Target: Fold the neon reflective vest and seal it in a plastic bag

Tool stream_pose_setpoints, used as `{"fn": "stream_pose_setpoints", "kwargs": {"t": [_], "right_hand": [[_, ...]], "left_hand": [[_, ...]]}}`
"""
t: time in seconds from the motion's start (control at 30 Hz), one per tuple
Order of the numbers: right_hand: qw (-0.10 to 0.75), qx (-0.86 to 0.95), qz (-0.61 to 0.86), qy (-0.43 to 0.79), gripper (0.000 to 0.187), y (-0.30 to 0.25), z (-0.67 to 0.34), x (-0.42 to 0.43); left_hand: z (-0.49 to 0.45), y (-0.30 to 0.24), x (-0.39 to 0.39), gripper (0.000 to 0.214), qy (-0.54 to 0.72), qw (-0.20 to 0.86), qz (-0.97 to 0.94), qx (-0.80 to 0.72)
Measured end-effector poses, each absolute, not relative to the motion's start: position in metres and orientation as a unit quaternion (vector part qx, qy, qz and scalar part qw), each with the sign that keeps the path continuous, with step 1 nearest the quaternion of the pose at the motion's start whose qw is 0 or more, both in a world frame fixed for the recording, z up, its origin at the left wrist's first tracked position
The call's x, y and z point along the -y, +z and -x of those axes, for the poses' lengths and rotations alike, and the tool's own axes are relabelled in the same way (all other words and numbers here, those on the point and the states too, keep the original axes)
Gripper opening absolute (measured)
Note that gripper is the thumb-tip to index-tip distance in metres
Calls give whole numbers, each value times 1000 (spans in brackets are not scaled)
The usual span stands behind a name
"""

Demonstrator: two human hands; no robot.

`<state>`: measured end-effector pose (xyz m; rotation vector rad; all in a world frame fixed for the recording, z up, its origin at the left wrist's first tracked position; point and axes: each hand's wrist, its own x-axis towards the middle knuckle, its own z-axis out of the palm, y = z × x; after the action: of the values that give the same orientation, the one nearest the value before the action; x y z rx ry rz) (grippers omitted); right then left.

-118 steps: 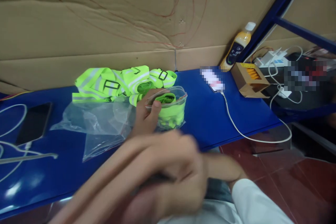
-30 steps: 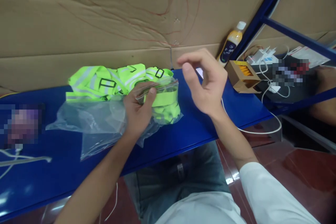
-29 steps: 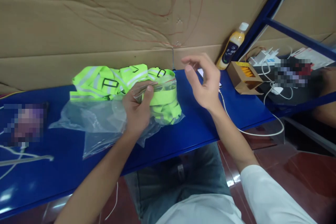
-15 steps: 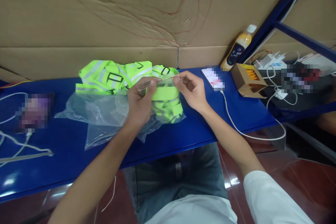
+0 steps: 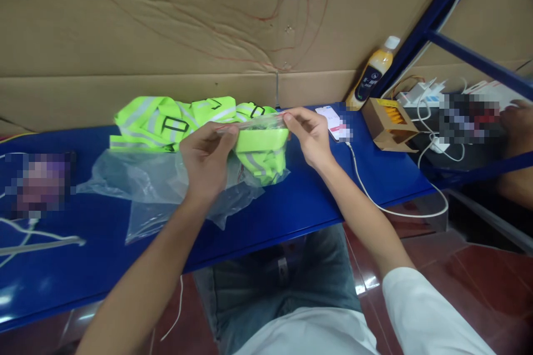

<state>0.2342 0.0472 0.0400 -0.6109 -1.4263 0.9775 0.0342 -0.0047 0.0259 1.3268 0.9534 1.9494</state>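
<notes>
Between my hands is a clear zip bag (image 5: 272,121) with a red line along its top edge. Folded neon-yellow reflective webbing (image 5: 262,147) fills the bag. My left hand (image 5: 207,158) pinches the top edge at the left, thumb on top. At the right end of that edge, my right hand (image 5: 310,134) grips it between thumb and fingers. Behind lie more neon-yellow reflective straps (image 5: 154,116) with black buckles. Under and left of my left hand, loose clear plastic bags (image 5: 145,183) spread over the blue table (image 5: 266,216).
To the right are a charging phone (image 5: 332,121), an orange drink bottle (image 5: 370,77) and an open cardboard box (image 5: 381,125). Another phone (image 5: 44,180) with white cables lies left. A cardboard wall (image 5: 166,28) stands behind; another person's hand (image 5: 518,122) shows at far right.
My hands have moved apart along the bag's top edge, the left one leftward, stretching it straighter. The view has shifted slightly. At far right another person's hand has come into view.
</notes>
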Motion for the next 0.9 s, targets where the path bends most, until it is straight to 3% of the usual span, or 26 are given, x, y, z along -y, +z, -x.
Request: {"fn": "stream_pose_setpoints", "kwargs": {"t": [0.57, 0.73, 0.9], "right_hand": [[603, 636, 274, 396, 53, 37, -234, -46], [535, 684, 256, 424, 51, 40, -239, -48], [551, 706, 242, 374, 45, 37, -238, -48]], "left_hand": [[-34, 16, 4, 23, 726, 292, -497, -375], [-34, 13, 4, 34, 706, 262, -513, -412], [-40, 17, 6, 25, 708, 285, -522, -380]]}}
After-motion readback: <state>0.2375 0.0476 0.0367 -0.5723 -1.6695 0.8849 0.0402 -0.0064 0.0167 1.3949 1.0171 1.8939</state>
